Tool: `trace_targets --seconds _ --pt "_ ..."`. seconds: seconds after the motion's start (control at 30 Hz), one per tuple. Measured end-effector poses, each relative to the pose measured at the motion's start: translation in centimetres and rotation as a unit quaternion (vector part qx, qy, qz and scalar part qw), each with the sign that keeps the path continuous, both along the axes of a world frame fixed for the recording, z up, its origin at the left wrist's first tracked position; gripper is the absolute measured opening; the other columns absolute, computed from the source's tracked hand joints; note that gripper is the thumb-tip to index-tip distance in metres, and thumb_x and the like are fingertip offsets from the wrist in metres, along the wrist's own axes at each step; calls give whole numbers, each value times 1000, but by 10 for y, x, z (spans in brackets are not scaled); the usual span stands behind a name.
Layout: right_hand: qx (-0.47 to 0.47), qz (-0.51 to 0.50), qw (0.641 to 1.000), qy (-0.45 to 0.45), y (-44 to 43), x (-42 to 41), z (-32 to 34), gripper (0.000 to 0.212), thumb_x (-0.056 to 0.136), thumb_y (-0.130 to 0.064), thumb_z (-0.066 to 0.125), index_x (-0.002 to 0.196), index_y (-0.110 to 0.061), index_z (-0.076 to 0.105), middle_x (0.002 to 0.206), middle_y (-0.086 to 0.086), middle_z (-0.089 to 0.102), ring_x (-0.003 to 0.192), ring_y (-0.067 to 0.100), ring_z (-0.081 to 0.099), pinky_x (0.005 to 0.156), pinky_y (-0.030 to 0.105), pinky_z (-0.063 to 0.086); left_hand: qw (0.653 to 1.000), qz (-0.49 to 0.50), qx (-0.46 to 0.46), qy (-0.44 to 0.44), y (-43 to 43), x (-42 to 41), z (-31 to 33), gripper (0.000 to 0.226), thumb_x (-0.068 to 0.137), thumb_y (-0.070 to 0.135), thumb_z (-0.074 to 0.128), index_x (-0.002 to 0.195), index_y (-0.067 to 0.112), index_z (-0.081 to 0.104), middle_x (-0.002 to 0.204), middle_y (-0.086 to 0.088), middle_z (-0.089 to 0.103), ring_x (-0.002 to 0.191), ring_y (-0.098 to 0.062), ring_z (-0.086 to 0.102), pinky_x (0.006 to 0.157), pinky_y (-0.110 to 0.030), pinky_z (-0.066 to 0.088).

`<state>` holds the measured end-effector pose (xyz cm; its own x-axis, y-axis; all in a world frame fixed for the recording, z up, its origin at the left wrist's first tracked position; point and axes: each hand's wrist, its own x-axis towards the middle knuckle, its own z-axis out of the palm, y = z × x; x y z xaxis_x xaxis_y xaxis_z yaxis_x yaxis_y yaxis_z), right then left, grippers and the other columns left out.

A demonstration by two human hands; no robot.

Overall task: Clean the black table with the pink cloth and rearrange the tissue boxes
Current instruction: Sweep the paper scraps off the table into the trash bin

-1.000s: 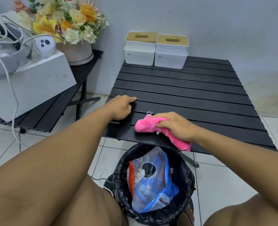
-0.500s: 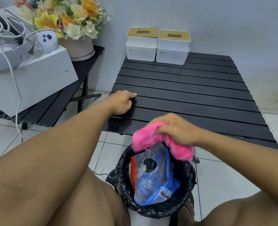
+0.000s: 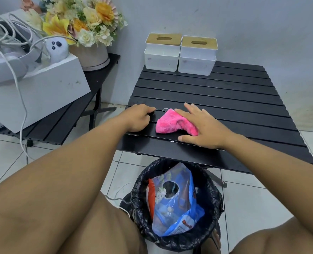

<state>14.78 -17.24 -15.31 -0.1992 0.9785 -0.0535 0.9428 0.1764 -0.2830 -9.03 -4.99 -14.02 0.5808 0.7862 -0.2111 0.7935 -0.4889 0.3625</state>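
Nearest: round bin lined with a black plastic bag on the floor tiles between the knees, just under the table's near edge, with a blue printed plastic packet in it.

Right hand: fingers straight and spread, palm pressing the fluffy pink cloth flat on the near-left slats; thumb on bare table. Left hand: resting at the left edge just beside the cloth, fingers curled under. Can't tell if they hook a slat.

Black slatted table: wipe looks to be in progress, near-left area only. A small white speck sits by the thumb and a pale thread at the cloth's far tip. The mid and far slats probably remain to be wiped.

Two white plastic tissue boxes with tan wooden slotted lids stand side by side at the far-left edge against the wall, touching. Rearranging looks not started, and they block the slats under them.

Left: second black slatted side table holding a white box, white cables, and a cream pot of yellow and white flowers. It's close to the left elbow, so a snag risk.
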Motion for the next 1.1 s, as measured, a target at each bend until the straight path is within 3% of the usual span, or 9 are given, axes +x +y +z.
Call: trace_targets --seconds 0.13,0.23,0.47,0.6,0.7,0.8,0.87,0.97,1.1 --pt "18 23 999 13 11 -5 -8 63 95 -67 33 153 -49 17 165 -5 5 152 16 -3 123 46 3 1000 -1 -3 -2 0 0 0 59 93 7 35 149 23 44 151 -4 47 140 -30 39 115 -38 32" --pt "-15 32 998 60 7 -8 -13 48 101 -55 33 149 -51 28 161 -19 17 150 5 13 121 47 18 1000 4 -3 -6 0 0 0 58 94 7 35 149 23 43 152 -3 46 141 -29 38 115 -35 32" --pt "0 107 994 15 -16 -14 -6 47 102 -51 33 149 -49 30 159 -22 23 144 -3 24 114 39 34 1000 4 -2 0 -1 0 2 58 95 8 35 150 23 41 153 -4 44 142 -28 37 113 -34 31" --pt "31 179 983 -18 -36 -19 -9 51 101 -54 26 151 -44 32 159 -16 28 141 3 34 104 37 44 1000 5 -8 3 -1 0 2 58 95 9 36 151 24 40 154 -4 43 143 -29 35 115 -35 29" --pt "81 233 967 -56 -48 -21 -13 48 104 -51 28 148 -39 39 154 -13 40 121 11 57 82 41 58 1000 7 -15 -2 -2 -1 2 59 95 9 35 151 25 40 154 -3 42 144 -27 33 116 -34 27" --pt "137 240 960 -44 -48 -21 -7 45 104 -52 29 141 -37 49 141 -16 55 87 18 72 63 39 60 1000 7 -11 -2 -3 -1 2 59 95 9 36 151 26 40 154 -2 42 144 -27 33 116 -33 27" --pt "172 182 968 9 -39 -17 7 43 102 -50 38 139 -34 54 138 -14 57 86 19 74 67 38 61 1000 6 -12 -4 -3 -1 3 59 94 9 36 151 25 40 154 -2 43 144 -27 33 115 -32 26" --pt "192 77 977 54 -19 4 20 46 97 -51 41 137 -33 57 141 -12 54 103 18 69 81 37 58 1000 4 -14 -7 -1 -2 0 59 94 9 36 151 24 41 154 -2 43 145 -26 33 117 -32 26" --pt "49 -25 998 26 -3 18 9 50 86 -68 48 129 -43 49 161 -17 22 136 15 46 100 42 46 1000 3 -15 -4 0 -2 1 59 94 8 35 151 24 41 154 -4 43 144 -29 34 118 -34 27"
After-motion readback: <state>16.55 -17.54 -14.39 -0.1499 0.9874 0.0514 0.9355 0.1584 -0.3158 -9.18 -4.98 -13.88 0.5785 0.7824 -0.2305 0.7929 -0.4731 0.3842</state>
